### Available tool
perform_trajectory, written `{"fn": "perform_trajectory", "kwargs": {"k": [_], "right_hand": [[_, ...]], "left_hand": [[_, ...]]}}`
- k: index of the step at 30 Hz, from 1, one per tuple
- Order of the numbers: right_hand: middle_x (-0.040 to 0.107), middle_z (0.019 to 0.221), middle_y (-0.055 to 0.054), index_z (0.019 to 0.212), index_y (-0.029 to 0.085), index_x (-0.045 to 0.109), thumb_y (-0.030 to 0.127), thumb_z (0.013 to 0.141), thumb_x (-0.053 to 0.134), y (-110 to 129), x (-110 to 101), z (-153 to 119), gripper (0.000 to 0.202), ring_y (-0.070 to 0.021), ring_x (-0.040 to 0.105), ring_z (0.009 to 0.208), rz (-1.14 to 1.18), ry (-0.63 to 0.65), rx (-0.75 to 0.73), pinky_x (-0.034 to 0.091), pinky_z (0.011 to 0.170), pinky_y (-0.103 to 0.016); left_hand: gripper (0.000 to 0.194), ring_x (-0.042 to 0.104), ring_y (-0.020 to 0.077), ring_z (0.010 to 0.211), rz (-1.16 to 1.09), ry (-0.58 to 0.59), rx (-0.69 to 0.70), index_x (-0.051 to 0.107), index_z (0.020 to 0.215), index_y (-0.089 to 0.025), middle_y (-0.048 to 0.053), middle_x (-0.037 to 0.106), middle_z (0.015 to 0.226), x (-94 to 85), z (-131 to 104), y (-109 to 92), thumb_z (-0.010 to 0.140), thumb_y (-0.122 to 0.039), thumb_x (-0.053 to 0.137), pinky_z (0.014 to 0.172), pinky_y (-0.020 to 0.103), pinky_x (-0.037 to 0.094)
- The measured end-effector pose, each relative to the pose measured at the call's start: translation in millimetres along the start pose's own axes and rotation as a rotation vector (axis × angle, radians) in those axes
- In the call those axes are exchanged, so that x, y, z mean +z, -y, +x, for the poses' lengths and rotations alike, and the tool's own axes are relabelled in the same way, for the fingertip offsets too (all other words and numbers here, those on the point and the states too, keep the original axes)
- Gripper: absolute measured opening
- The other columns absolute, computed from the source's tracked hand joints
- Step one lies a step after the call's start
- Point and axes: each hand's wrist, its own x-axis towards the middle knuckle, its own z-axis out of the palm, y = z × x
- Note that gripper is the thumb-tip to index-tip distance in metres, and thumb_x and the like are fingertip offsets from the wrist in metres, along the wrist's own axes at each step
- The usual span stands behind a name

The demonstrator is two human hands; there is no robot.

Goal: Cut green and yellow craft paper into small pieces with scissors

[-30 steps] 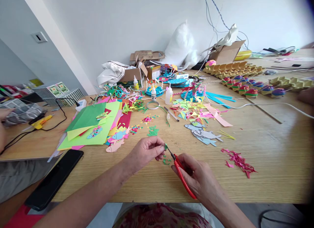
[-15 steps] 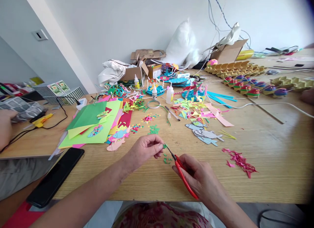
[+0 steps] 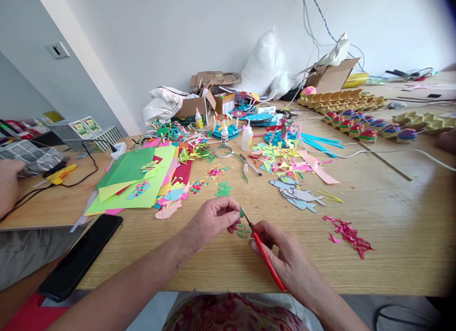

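My left hand point(image 3: 220, 218) pinches a small piece of green paper point(image 3: 242, 212) above the wooden table point(image 3: 299, 274). Red-handled scissors point(image 3: 268, 260) are in my right hand point(image 3: 281, 255), and their dark blades reach up to the green paper beside my left fingertips. Beneath the blades lie small green snippets point(image 3: 243, 231). Farther back is a little pile of green cut pieces point(image 3: 223, 189), with coloured paper dots point(image 3: 198, 185) to its left.
A black phone point(image 3: 81, 255) and coloured sheets point(image 3: 130, 172) lie left. Paper fish point(image 3: 301, 195) and dark pink scraps point(image 3: 351, 236) lie right. Glue bottles point(image 3: 246, 137) stand behind. Another person's hand point(image 3: 9, 184) is at the far left.
My left hand and the green paper have shifted slightly right. The scissors and my right hand have moved a little left, with the blades still at the paper.
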Motion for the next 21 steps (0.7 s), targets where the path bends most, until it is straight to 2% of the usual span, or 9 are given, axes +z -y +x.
{"fn": "perform_trajectory", "kwargs": {"k": [21], "right_hand": [[0.037, 0.052, 0.005, 0.062, 0.019, 0.044, 0.039, 0.083, 0.035, 0.0, -0.1, -1.4, 0.030, -0.0098, 0.034, 0.049, 0.088, 0.011, 0.047, 0.028, 0.045, -0.020]], "left_hand": [[0.021, 0.049, 0.0071, 0.053, 0.043, 0.040, -0.045, 0.052, 0.069, -0.014, -0.002, 0.053, 0.058, -3.9, 1.2, -5.0, 0.065, -0.031, 0.062, 0.054, 0.021, 0.040]]}}
